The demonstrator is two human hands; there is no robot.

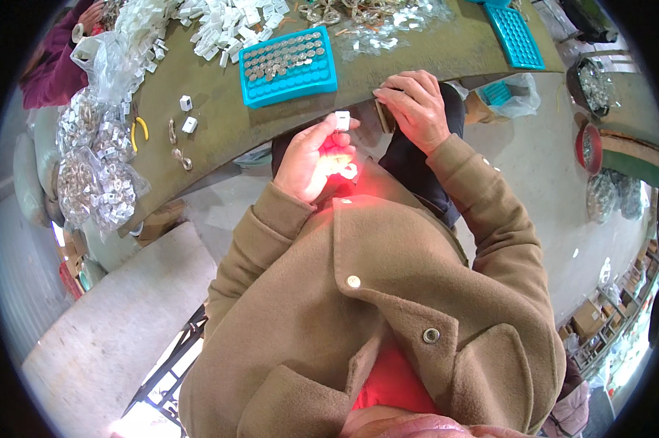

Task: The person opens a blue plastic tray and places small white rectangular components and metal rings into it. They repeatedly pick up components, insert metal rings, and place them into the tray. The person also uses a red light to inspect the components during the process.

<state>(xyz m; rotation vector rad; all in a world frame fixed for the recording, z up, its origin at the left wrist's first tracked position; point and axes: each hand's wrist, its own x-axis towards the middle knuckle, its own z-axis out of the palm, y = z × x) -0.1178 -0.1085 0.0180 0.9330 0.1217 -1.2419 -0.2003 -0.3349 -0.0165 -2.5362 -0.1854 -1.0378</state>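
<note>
The left grip [313, 157] pinches a small white block [342, 121] between thumb and fingertips, near the edge of the bench [213, 124]; it looks light, stiff and slightly slippery, best held by its flat sides. The right grip [417, 106] curls by that edge, its contents impossible to tell, with a blue tray [293, 98] beyond.

Lone head-worn fisheye view, close above coat [410, 252], facing down toward table [220, 109] (straight edges bent near rim).
</note>
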